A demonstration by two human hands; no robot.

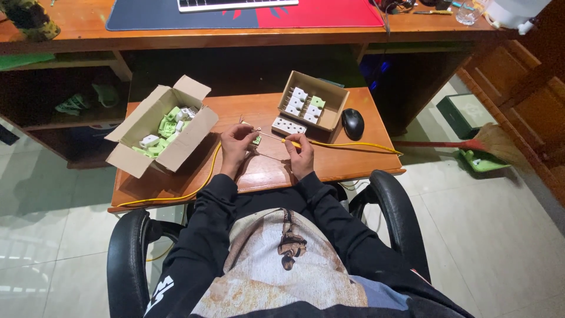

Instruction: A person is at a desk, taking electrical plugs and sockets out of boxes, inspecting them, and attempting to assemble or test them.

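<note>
My left hand point(236, 144) holds a small green block point(257, 140) with a thin metal pin over the low wooden table point(329, 165). My right hand point(300, 154) grips a yellow-handled screwdriver point(288, 141) whose tip points at that block. A white block with holes point(288, 125) lies just beyond my hands. A yellow cable point(359, 144) runs across the table from right to left, under my hands.
An open cardboard box point(154, 129) of green and white blocks stands at the left. A smaller box point(321, 94) with several blocks sits at the back right, a black mouse point(352, 122) beside it. A desk with a keyboard point(235, 5) is behind. Chair armrests point(126, 259) flank me.
</note>
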